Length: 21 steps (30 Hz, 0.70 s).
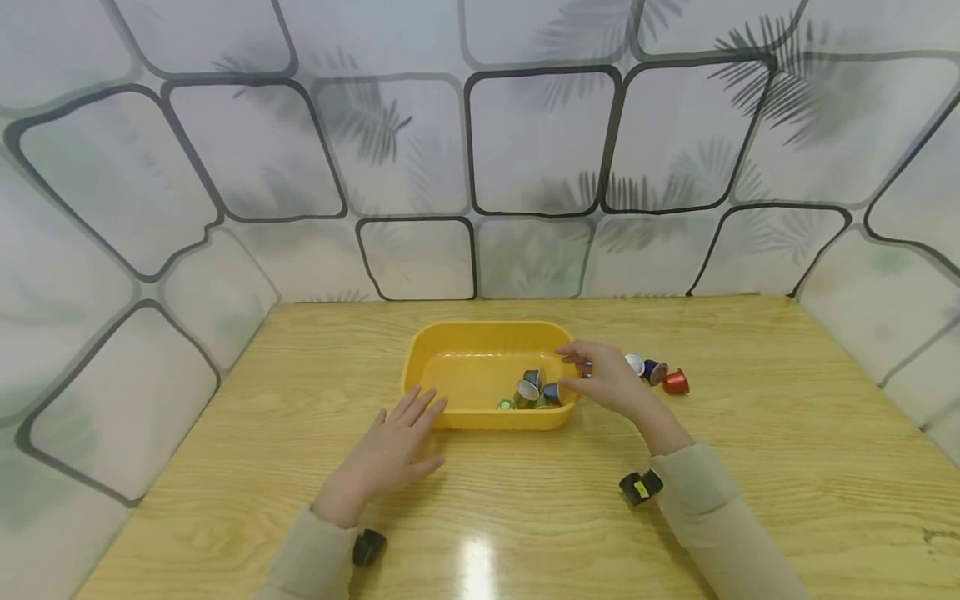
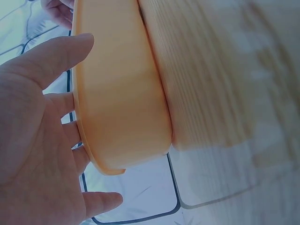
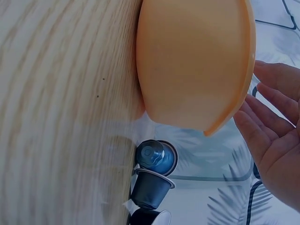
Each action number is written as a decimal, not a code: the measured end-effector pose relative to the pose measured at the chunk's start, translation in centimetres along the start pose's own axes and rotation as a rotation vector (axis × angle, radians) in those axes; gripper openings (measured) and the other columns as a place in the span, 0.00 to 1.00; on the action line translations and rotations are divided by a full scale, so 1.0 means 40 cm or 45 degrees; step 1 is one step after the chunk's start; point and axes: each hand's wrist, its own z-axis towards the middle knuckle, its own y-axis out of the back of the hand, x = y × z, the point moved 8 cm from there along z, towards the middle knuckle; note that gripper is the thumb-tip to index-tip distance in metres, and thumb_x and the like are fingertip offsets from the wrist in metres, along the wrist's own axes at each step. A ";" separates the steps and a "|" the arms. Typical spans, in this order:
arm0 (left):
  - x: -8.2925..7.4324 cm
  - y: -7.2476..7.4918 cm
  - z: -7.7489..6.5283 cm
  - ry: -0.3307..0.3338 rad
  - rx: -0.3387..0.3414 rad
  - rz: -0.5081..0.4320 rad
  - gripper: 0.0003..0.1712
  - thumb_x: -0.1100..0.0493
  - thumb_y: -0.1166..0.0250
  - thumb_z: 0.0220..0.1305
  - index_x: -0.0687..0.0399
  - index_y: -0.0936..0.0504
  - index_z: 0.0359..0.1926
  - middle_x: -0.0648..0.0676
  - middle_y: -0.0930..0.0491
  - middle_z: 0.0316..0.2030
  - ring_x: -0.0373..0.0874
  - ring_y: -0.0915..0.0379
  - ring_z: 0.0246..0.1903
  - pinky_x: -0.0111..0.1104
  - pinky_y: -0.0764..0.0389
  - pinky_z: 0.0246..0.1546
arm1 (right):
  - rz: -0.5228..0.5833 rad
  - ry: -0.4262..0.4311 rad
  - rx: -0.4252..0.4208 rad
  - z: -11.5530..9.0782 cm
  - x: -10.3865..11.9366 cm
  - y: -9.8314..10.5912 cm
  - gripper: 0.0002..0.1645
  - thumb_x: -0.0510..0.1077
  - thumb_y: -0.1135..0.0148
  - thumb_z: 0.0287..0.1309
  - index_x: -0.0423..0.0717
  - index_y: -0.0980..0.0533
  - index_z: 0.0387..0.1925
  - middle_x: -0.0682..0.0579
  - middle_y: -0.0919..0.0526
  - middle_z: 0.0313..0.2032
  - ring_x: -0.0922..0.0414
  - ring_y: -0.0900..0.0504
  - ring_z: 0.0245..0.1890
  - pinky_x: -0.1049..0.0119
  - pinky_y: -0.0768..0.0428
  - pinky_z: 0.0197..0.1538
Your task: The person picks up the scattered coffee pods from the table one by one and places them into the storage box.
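Note:
A yellow plastic tray [image 1: 442, 367] stands on the table with several coffee capsules [image 1: 527, 393] gathered at its right front corner. At its left front corner, my left hand [image 1: 393, 454] is spread, fingertips reaching over the rim; the left wrist view shows the left palm [image 2: 42, 140] beside the tray wall [image 2: 117, 93]. My right hand [image 1: 611, 379] is at the right end, its fingers extending over the rim. No capsule shows between the right fingers [image 3: 269, 124] in the right wrist view. Beyond this hand lie more capsules, among them a red one [image 1: 677, 382].
On the wooden table [image 1: 315, 375], right of the tray, the loose capsules form a short row with a dark blue one [image 1: 655, 372] and a whitish one [image 1: 636, 363]. Patterned panels [image 1: 543, 142] close off the back and both sides.

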 end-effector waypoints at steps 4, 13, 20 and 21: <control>0.000 0.000 0.000 0.005 0.002 -0.004 0.41 0.46 0.42 0.58 0.55 0.48 0.67 0.57 0.53 0.66 0.51 0.66 0.65 0.60 0.50 0.53 | 0.001 -0.004 0.001 -0.001 -0.002 0.001 0.24 0.35 0.38 0.50 0.33 0.29 0.50 0.37 0.24 0.44 0.44 0.26 0.46 0.56 0.27 0.47; 0.000 0.000 0.000 0.010 0.008 -0.015 0.41 0.46 0.42 0.58 0.54 0.48 0.67 0.56 0.53 0.66 0.51 0.66 0.65 0.61 0.50 0.53 | -0.034 -0.017 -0.052 -0.011 -0.016 0.014 0.23 0.35 0.38 0.50 0.33 0.29 0.49 0.37 0.25 0.46 0.45 0.26 0.46 0.56 0.27 0.47; 0.001 -0.001 -0.001 0.008 0.000 -0.015 0.41 0.46 0.42 0.57 0.54 0.48 0.67 0.56 0.53 0.66 0.52 0.66 0.65 0.61 0.50 0.53 | -0.049 -0.061 -0.089 -0.023 -0.035 0.034 0.22 0.36 0.38 0.50 0.34 0.29 0.49 0.39 0.24 0.45 0.44 0.25 0.45 0.55 0.26 0.46; 0.002 -0.001 -0.001 0.008 -0.001 -0.014 0.41 0.46 0.42 0.57 0.54 0.48 0.67 0.56 0.53 0.66 0.52 0.66 0.65 0.61 0.50 0.53 | -0.044 -0.071 -0.090 -0.025 -0.039 0.037 0.22 0.36 0.39 0.51 0.34 0.29 0.50 0.39 0.24 0.45 0.44 0.25 0.45 0.55 0.26 0.45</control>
